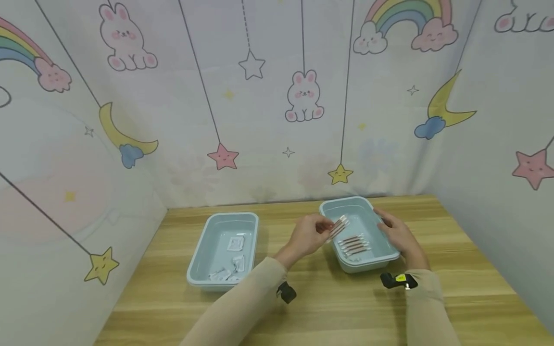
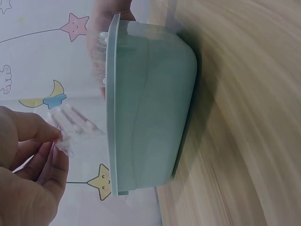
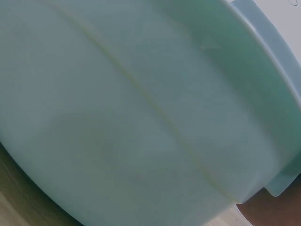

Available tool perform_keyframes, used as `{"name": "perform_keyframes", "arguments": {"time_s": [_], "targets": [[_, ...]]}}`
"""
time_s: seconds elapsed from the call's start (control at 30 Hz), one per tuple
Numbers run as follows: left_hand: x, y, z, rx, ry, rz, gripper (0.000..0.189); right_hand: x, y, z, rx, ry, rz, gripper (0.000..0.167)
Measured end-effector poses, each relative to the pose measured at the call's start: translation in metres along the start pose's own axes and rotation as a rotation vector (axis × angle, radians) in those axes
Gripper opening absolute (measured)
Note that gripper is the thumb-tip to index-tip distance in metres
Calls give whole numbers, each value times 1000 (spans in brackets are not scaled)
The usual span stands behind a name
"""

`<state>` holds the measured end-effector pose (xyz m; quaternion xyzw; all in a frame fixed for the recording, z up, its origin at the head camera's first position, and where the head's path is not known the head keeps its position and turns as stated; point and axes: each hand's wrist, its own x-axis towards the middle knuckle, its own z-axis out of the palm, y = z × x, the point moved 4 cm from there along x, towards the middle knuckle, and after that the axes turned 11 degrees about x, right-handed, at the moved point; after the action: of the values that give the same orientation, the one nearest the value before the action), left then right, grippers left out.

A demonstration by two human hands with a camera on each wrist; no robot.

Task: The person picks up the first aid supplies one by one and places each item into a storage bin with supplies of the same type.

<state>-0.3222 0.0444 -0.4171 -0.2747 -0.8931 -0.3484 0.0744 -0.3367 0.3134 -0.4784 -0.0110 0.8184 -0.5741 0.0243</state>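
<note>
My left hand [image 1: 306,235] pinches a clear-wrapped pack of cotton swabs [image 1: 338,228] with brown sticks and white tips. The pack is over the left rim of the right-hand pale blue plastic bin [image 1: 368,258]. In the left wrist view, thumb and fingertips hold the crinkled end of the clear wrapper [image 2: 70,123]. Inside that bin, more brown-stick swabs [image 1: 354,245] lie in a row near the front. My right hand [image 1: 400,235] holds the bin's right rim, the thumb over the edge and the fingers outside. The bin's wall fills most of the right wrist view.
A second pale blue bin [image 1: 195,254] stands to the left on the wooden table [image 1: 346,307]. Several small white sachets [image 1: 235,243] lie in it. A patterned cloth backdrop [image 1: 268,120] rises behind the table and along both sides.
</note>
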Motion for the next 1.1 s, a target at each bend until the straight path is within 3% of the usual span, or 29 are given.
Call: {"name": "perform_keyframes", "arguments": {"time_s": [0.23, 0.53, 1.1], "targets": [[9, 4, 4, 16, -21, -9, 18, 1, -1, -4, 7, 12, -1, 52], [18, 9, 6, 49, -12, 40, 18, 2, -2, -4, -15, 11, -12, 53], [13, 9, 19, -31, -53, 25, 15, 0, 4, -2, -15, 2, 5, 52]]}}
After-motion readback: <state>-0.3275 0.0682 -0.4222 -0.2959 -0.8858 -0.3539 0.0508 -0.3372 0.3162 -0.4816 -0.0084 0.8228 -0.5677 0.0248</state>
